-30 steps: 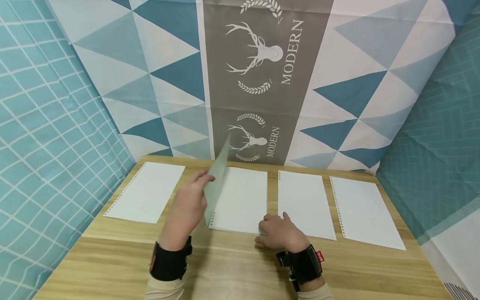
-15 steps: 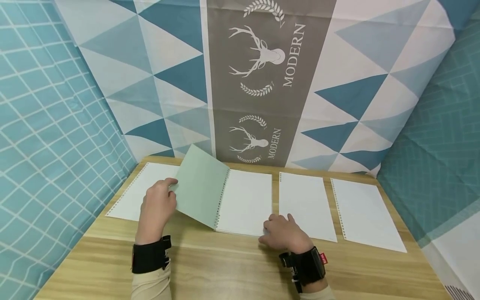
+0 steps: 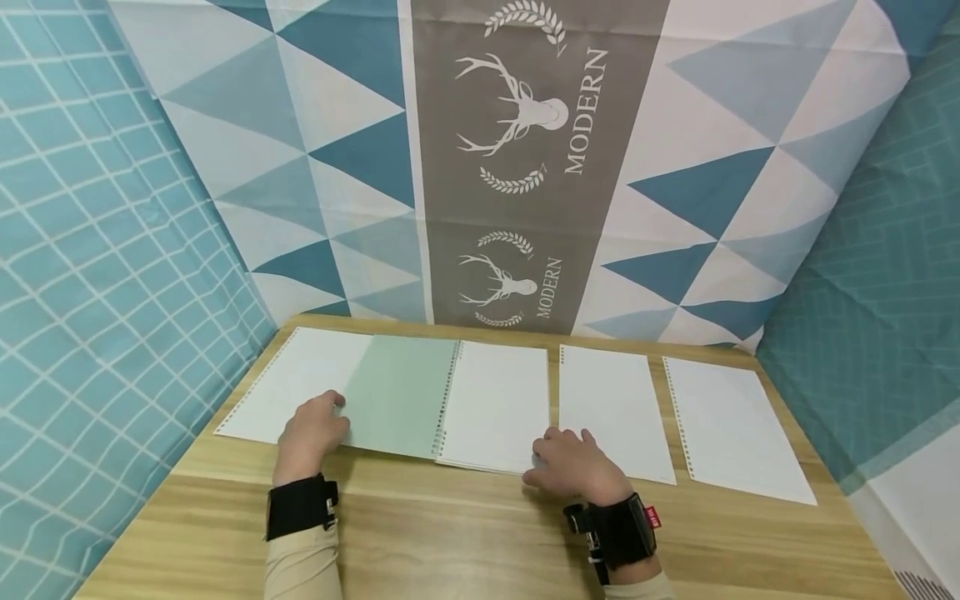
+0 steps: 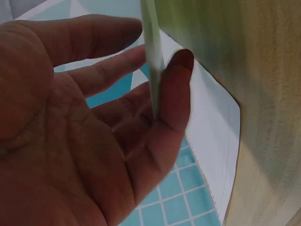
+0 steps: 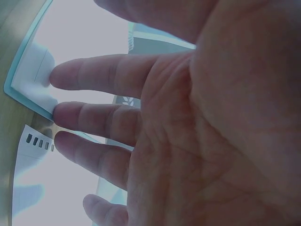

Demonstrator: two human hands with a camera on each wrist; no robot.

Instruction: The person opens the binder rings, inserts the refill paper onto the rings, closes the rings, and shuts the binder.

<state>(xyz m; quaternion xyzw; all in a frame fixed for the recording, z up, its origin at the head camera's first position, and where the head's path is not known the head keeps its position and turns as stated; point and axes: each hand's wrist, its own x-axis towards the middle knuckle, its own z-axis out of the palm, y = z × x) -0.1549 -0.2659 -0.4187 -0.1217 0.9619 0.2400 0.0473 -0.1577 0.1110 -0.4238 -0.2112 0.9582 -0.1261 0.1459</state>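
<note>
A spiral notebook [image 3: 491, 408] lies open on the wooden table, white pages to the right of its wire binding. Its pale green cover [image 3: 401, 396] is spread to the left over part of a loose white sheet [image 3: 292, 375]. My left hand [image 3: 311, 429] holds the cover at its left edge; in the left wrist view the cover's edge [image 4: 151, 56] runs between the thumb and curled fingers. My right hand [image 3: 573, 467] is at the notebook's lower right corner, its fingers [image 5: 99, 73] fairly straight, fingertips right at the page.
Two more punched white sheets [image 3: 611, 408] [image 3: 738, 425] lie to the right of the notebook on the table [image 3: 450, 533]. Patterned cloth [image 3: 510, 192] hangs behind, with blue checked cloth [image 3: 112, 292] at the left and teal cloth [image 3: 870, 292] at the right.
My left hand has swung the green cover from nearly upright over to the left and down onto the loose sheet. My right hand has stayed by the notebook's lower right corner.
</note>
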